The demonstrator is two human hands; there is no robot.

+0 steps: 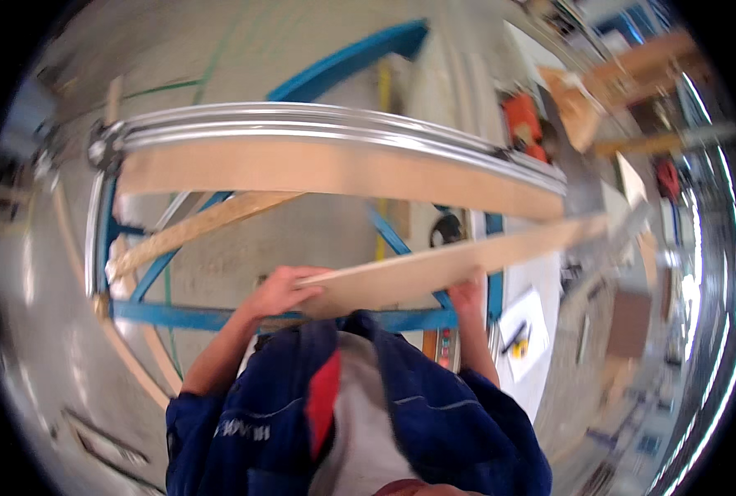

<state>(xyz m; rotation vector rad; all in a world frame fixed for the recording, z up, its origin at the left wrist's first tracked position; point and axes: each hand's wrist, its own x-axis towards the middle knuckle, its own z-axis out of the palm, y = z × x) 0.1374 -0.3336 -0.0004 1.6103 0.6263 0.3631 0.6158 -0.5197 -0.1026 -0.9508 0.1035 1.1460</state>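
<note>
A long, light wooden board (418, 274) is held in front of my body, its right end reaching up and away to the right. My left hand (287, 291) grips its left end. Farther right, my right hand (469, 293) is closed on the lower edge, with its fingers partly hidden behind the wood. Beyond it, a second, wider wooden board (335, 169) runs along the shiny metal rails (302, 124) of a blue frame (190, 316). The held board's right end overlaps that second board's right end in the picture; I cannot tell whether they touch.
A rough wooden beam (211, 225) slants across the frame's left part. To the right, a white surface (533, 277) bears a paper sheet (529, 318) with a dark pen-like tool and a small yellow object (518, 350). A blue bar (351, 62) and an orange-red machine part (523, 124) are farther off.
</note>
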